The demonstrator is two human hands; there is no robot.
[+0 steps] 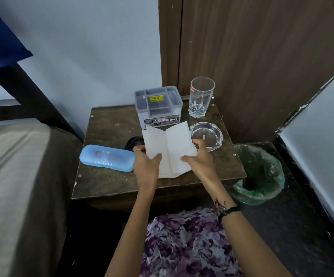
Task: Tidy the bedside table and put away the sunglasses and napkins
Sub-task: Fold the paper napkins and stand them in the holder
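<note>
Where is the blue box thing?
In the head view, the blue case lies on the left side of the bedside table, close to the bed and just left of the left hand holding the napkin.

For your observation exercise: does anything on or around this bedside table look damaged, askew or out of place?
The blue case overhangs the bedside table at its left edge. White paint is chipped on the wall corner at right. The drinking glass stands upright; nothing is spilled.
</note>
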